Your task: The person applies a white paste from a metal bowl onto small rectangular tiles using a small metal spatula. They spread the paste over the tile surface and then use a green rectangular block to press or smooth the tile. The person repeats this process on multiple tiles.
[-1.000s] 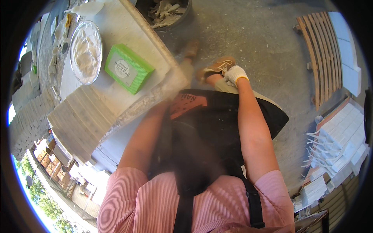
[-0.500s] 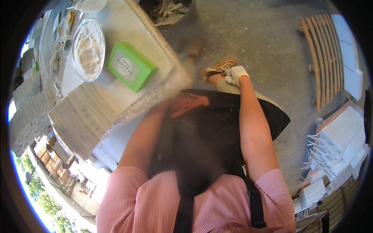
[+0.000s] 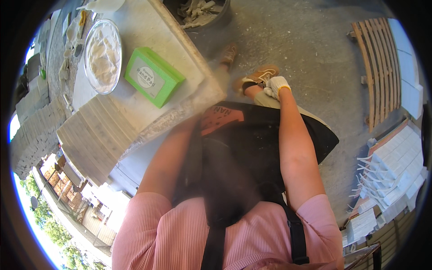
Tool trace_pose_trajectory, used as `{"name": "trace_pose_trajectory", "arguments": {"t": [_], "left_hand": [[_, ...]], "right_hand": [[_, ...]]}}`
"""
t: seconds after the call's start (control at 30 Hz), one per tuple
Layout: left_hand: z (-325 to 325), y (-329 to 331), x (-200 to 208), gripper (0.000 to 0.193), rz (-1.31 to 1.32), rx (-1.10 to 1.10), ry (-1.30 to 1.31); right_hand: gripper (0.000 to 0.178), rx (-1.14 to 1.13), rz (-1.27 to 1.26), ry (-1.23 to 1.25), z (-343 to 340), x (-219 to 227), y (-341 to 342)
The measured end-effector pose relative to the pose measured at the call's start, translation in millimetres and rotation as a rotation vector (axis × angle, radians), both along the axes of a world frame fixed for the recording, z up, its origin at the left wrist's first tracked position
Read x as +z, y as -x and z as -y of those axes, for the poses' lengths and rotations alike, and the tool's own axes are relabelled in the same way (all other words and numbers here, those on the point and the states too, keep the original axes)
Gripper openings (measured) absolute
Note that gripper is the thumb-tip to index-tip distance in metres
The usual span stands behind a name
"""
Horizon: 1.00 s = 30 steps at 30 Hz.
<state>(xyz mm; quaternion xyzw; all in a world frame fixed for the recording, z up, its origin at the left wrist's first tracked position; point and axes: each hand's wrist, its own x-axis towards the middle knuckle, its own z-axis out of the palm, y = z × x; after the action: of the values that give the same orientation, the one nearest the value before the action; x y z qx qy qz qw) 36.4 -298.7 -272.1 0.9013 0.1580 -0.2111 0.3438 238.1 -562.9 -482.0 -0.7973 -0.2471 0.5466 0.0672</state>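
I look down along my own body: pink shirt, black apron (image 3: 252,148). My right hand (image 3: 276,85), in a white glove, rests against my knee just behind my brown shoe (image 3: 261,75); its fingers are curled and nothing shows in them. My left arm reaches up to the corner of the grey worktable (image 3: 180,103). There my left hand (image 3: 215,92) is a motion blur at the table edge, and its grip cannot be made out. A green box (image 3: 153,76) lies on the table a short way from that hand.
A round glass dish of white material (image 3: 102,54) sits beside the green box. Pale tiles (image 3: 94,135) are stacked at the table's near end. A bucket of rubble (image 3: 198,11), a wooden pallet (image 3: 382,67) and white tile stacks (image 3: 396,166) stand on the concrete floor.
The view has shifted a little, so the table and green box sit lower in the picture. My right hand stays by the knee; my left hand stays blurred at the table corner.
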Motion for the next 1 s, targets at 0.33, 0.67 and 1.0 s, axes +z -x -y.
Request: {"name": "trace_pose_trajectory", "arguments": {"t": [0.33, 0.67, 1.0], "left_hand": [[-1.5, -14.6, 13.3, 0.028, 0.066, -0.322, -0.291], [0.6, -12.0, 25.0, 0.034, 0.121, -0.445, -0.471], [-1.9, -6.7, 5.5, 0.025, 0.028, 0.108, 0.171]], "right_hand": [[0.036, 0.112, 0.031, -0.033, 1.8, -2.1, 0.8], [0.029, -0.381, -0.313, -0.012, -2.8, -3.2, -0.9], [0.037, 0.113, 0.004, -0.039, 4.3, -14.6, 2.9]]}}
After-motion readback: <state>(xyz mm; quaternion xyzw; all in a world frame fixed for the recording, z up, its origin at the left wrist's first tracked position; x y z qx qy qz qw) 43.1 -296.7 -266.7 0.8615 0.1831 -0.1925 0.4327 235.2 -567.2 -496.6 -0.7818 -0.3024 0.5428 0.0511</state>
